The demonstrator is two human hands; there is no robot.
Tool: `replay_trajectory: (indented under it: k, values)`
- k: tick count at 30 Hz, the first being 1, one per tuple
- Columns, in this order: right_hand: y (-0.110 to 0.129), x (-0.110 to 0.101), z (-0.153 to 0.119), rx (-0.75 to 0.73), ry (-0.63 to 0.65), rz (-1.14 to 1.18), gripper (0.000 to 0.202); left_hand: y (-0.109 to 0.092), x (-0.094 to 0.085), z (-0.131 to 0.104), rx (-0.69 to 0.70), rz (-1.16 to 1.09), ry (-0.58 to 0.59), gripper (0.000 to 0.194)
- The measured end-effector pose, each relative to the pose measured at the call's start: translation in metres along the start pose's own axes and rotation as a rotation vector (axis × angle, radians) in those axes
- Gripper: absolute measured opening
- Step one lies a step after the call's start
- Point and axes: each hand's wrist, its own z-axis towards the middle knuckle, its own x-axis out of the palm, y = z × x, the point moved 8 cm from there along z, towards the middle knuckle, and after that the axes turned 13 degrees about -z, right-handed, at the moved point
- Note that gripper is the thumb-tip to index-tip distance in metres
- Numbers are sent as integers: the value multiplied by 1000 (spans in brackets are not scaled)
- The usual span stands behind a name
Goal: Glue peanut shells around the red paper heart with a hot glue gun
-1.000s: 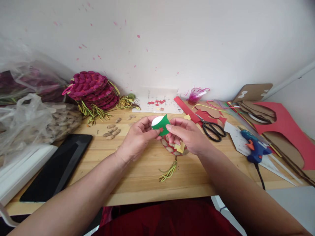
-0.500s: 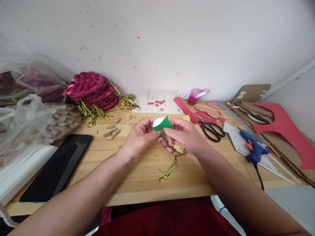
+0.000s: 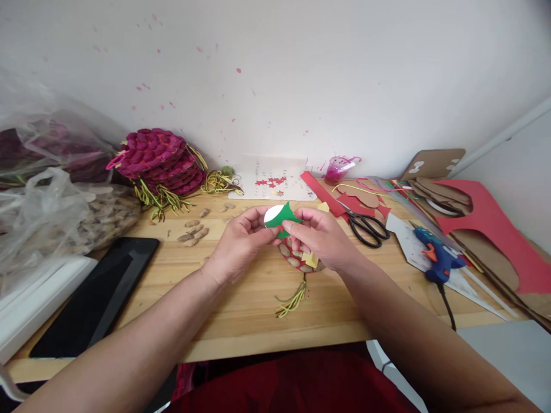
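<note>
A green and white paper piece is held up between both hands above the wooden table, with a small bit of red at its lower edge. My left hand pinches its left side. On its right, my right hand is closed on the same piece, thumb in front. Beneath my right hand lies a round disc of peanuts on red, partly hidden, with a yellow paper piece on it. A green and brown yarn tassel hangs from its near edge.
Small red stars lie on white paper behind my hands. Black scissors and a blue glue gun are right. Left are a dark phone, loose peanuts and stacked magenta discs.
The view has shifted slightly, so most things appear a little further left. Both hands keep their hold on the green and white paper piece.
</note>
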Motion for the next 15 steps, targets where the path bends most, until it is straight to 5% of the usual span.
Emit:
replay_trajectory:
  k: [8,15]
  values:
    - [2,-6,3,-63,-57,36,39,-6,-5,1,29,30,-16,70]
    - [3,-7,1,-73,-91,43,37,-8,-6,2,52,8,-12,67]
